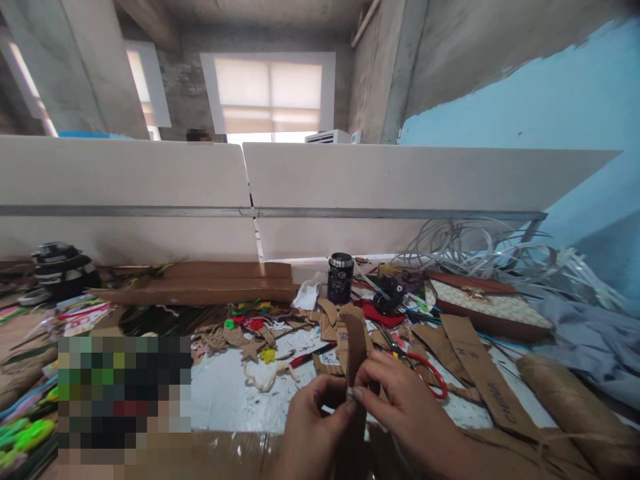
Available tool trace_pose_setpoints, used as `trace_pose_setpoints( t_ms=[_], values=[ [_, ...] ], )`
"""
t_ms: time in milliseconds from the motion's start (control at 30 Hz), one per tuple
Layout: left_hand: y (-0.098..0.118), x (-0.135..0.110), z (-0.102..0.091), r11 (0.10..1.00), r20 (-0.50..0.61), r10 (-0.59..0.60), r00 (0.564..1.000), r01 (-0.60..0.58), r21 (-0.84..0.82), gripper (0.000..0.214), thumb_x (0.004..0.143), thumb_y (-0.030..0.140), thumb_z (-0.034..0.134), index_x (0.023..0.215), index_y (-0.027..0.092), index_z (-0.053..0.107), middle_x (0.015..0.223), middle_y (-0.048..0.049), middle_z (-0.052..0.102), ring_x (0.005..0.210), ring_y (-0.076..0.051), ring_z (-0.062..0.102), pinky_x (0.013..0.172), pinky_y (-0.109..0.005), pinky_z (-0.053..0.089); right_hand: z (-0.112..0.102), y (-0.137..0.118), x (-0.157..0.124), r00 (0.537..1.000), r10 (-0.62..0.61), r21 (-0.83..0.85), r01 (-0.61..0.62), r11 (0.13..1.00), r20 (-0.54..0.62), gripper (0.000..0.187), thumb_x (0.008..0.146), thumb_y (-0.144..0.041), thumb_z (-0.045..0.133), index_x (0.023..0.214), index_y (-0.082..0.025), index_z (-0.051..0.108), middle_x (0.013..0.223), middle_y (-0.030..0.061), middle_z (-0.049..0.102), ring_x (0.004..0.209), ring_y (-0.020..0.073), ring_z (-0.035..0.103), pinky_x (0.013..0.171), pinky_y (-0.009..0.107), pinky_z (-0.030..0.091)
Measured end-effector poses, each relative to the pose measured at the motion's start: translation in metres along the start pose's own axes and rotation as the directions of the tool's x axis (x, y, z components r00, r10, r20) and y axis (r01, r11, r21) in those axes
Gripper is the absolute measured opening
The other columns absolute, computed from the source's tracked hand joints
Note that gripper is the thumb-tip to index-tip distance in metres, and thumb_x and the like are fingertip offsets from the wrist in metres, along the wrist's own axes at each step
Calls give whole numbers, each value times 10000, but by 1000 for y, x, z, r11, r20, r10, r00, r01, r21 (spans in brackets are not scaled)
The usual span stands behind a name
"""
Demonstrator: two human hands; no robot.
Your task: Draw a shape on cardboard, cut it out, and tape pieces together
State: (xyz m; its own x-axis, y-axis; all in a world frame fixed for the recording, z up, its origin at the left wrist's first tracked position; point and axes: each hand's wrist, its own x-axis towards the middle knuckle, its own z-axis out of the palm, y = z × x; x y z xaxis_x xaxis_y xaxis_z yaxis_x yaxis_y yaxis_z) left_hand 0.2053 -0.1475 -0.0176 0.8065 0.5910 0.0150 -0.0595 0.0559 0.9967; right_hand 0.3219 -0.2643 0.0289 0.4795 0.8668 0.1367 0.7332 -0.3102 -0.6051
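Observation:
Close in front of me, a narrow, curved strip of brown cardboard (355, 340) stands up between my two hands. My left hand (317, 423) pinches its lower part from the left, thumb and forefinger together. From the right, the bent fingers of my right hand (400, 393) grip the same spot, fingertips almost touching those of the left. Something small and pale shows between the fingertips, too small to name. Scissors with red handles (433, 377) lie just beyond my right hand. Behind the strip are more cut cardboard pieces (327, 320) and a red-and-black pen (311, 355).
An open dark canister (341, 280) stands at the back, near a long cardboard tray (230, 291). Rightward lie a lettered cardboard strip (477, 373), a patterned handbag (483, 308) and coiled pale tubing (460, 247). Twine (215, 339) and a yellow flower (268, 355) lie left. White partitions (380, 180) stand behind.

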Motion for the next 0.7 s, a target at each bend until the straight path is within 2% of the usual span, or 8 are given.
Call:
trace_pose_setpoints(
  t_ms=[333,700],
  values=[
    [-1,1,-1,1000,14,22,1000,-22,19,265,718,357,811,864,136,807,876,-135,814,805,-261,676,753,-330,494,0,-2,-2,1000,3,20,-3,1000,-6,127,889,-173,554,768,-205,578,891,51,630,906,246,594,791,365,416],
    [1,-1,1,1000,19,-10,1000,10,25,328,719,391,756,882,108,791,901,-158,809,846,-288,682,780,-351,498,2,1,0,1000,11,11,-11,1000,-14,120,893,-178,555,782,-192,598,883,48,624,887,235,583,773,358,401]
  ],
)
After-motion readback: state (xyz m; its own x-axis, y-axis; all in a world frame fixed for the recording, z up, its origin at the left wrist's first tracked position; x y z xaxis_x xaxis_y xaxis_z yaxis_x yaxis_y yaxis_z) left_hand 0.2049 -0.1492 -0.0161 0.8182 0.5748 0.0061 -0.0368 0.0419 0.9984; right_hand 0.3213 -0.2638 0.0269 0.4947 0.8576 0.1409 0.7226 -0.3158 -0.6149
